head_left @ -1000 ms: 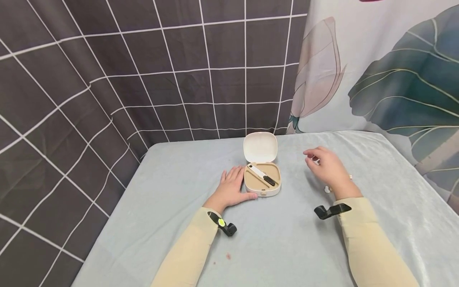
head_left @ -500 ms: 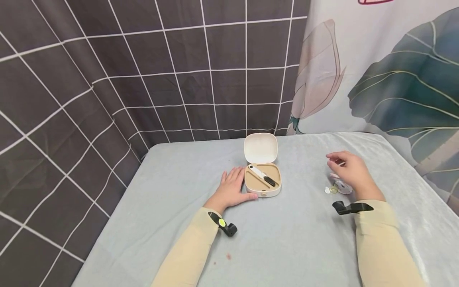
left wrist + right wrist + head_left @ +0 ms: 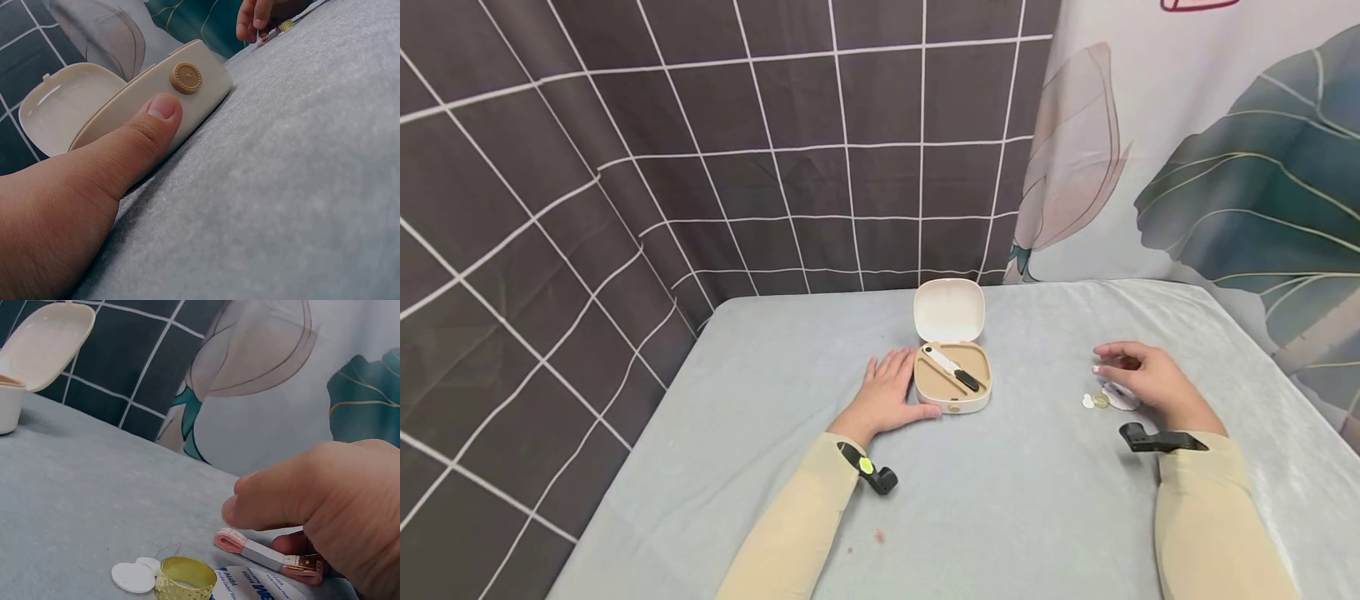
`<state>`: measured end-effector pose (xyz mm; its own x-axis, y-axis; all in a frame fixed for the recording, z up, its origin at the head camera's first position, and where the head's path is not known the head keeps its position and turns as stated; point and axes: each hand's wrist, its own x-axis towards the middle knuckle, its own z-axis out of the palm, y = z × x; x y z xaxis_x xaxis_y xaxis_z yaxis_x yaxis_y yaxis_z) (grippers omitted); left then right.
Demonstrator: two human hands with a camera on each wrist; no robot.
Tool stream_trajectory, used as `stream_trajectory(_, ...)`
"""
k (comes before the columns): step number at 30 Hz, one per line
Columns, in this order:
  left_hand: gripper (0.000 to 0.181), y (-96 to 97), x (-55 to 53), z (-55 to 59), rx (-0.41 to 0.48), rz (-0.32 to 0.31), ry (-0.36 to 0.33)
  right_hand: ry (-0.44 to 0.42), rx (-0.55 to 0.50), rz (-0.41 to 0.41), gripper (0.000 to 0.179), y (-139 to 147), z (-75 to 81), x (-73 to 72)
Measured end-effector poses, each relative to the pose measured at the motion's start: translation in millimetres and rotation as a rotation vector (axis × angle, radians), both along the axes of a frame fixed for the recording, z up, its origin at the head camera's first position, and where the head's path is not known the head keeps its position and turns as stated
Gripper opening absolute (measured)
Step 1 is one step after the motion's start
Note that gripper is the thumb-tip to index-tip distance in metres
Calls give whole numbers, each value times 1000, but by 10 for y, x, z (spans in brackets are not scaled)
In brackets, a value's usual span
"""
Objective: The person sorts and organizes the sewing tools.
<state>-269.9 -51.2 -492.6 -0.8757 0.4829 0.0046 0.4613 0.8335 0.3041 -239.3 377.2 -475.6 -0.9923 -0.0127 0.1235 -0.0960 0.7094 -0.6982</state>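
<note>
A cream sewing box (image 3: pixel 953 406) stands with its lid (image 3: pixel 950 310) raised. A slim white tool with a black end (image 3: pixel 951 368) lies across its tan tray. My left hand (image 3: pixel 883 396) rests against the box's left side, thumb along the front near the button-shaped catch (image 3: pixel 186 78). On the right, my right hand (image 3: pixel 1150 379) hovers low with bent fingers apart, right at a folded pink tape measure (image 3: pixel 272 555). Beside the tape are a printed white packet (image 3: pixel 253 584), a gold ring thimble (image 3: pixel 185 578) and a white needle threader (image 3: pixel 134 577) with a wire loop.
A pale grey-blue cloth (image 3: pixel 1000 492) covers the table. Behind it hangs a dark gridded curtain (image 3: pixel 790 192), with a leaf-patterned curtain (image 3: pixel 1240 200) at the right. Small reddish marks (image 3: pixel 880 537) show on the cloth near the front.
My right hand has moved right, then lowered toward the small items, uncovering the thimble and threader. The left hand stays at the box.
</note>
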Motion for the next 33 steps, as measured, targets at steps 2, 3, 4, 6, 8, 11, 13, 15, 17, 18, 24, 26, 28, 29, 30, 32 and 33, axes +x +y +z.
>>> stream_trajectory(2,114,3,-6,-4,-4,-2,3,-24,4,12,41,5,-10,-8)
stream_trajectory(3,114,3,-9,-7,-7,-3,4,-30,6,16,40,6,-13,-13)
stream_trajectory(4,114,2,-11,-14,-11,-4,4,-38,10,17,38,4,-18,-16)
stream_trajectory(6,114,2,-15,-30,-10,-4,6,-44,17,18,35,1,-27,-23)
stream_trajectory(8,114,-1,-18,-41,-12,-3,5,-45,31,19,32,-3,-28,-31)
stream_trajectory(11,114,0,-21,-45,-13,2,7,-47,62,22,29,-8,-22,-46)
stream_trajectory(13,114,2,-22,-42,-15,4,9,-55,75,26,29,-11,-16,-55)
stream_trajectory(15,114,6,-26,-42,-18,5,12,-62,82,27,29,-10,-16,-60)
stream_trajectory(17,114,9,-30,-47,-18,3,14,-63,86,29,29,-5,-22,-63)
stream_trajectory(18,114,11,-32,-49,-16,1,16,-62,87,29,29,-4,-26,-62)
stream_trajectory(24,114,-10,-18,-49,-9,-5,14,-16,90,-9,35,-62,4,-48)
stream_trajectory(26,114,-13,-14,-48,-5,-4,17,17,91,-21,37,-94,27,-52)
stream_trajectory(28,114,-13,-10,-45,-3,-5,21,61,101,-9,36,-127,53,-70)
stream_trajectory(29,114,-12,-9,-44,-2,-6,22,79,105,2,35,-147,69,-78)
stream_trajectory(30,114,-10,-10,-45,1,-8,26,99,111,15,33,-168,84,-89)
stream_trajectory(32,114,-9,-10,-45,4,-12,27,133,125,46,31,-214,114,-115)
stream_trajectory(33,114,-10,-7,-41,4,-13,24,141,126,59,31,-243,131,-129)
